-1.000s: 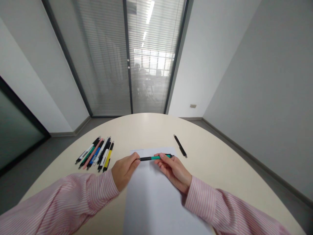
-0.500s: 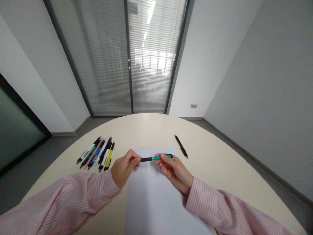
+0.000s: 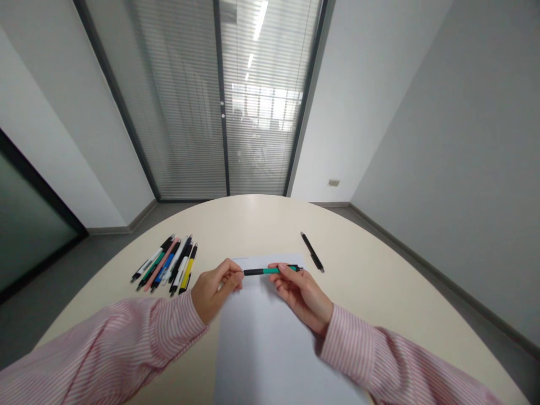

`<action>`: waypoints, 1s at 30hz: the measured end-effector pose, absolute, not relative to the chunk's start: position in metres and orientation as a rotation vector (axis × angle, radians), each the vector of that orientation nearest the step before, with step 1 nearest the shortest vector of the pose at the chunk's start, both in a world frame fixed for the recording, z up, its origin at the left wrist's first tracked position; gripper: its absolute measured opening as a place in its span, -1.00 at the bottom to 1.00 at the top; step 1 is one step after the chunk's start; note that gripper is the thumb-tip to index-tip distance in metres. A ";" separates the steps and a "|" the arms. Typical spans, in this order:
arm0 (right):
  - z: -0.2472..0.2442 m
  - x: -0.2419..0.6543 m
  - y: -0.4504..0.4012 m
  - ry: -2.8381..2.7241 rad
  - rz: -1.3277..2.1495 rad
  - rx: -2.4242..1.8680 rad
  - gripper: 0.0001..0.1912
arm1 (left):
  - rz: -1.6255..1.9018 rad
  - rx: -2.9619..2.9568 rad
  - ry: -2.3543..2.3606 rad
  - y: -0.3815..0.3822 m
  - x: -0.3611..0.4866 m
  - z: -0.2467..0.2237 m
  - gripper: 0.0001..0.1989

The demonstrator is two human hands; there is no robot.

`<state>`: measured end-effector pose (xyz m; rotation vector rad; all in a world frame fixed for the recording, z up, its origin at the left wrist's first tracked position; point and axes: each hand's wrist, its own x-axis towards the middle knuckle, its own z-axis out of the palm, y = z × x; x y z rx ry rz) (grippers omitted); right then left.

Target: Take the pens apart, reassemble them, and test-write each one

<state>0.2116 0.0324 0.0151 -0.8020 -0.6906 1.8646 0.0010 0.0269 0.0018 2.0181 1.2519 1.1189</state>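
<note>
A green and black pen [image 3: 255, 271] is held level between my two hands, above the far part of a white sheet of paper [image 3: 261, 349]. My left hand [image 3: 216, 288] pinches its black end, and the fingers hide the tip. Around the green barrel, near the clip end, my right hand [image 3: 302, 295] is closed with the thumb on top. The clip end sticks out past the right fingers.
Several pens [image 3: 165, 264] in mixed colours lie side by side on the round table [image 3: 253, 222], left of the paper. A lone black pen [image 3: 312, 252] rests at a slant beyond my right hand. Blinds cover a glass partition [image 3: 261, 140] behind the table.
The pen has tilted slightly, its left end rising a little so that it lies more level. Both hands keep hold of it and have barely moved.
</note>
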 end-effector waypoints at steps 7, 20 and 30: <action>0.014 0.213 0.032 -0.687 1.867 -0.800 -0.74 | 1.139 2.044 1.248 0.024 0.001 0.004 -0.88; 0.012 0.213 0.033 -0.675 1.865 -0.806 -0.77 | 1.127 2.020 1.205 0.028 0.002 0.000 -0.88; 0.016 0.213 0.032 -0.643 1.866 -0.819 -0.79 | 1.136 1.980 1.229 0.026 0.001 0.004 -0.84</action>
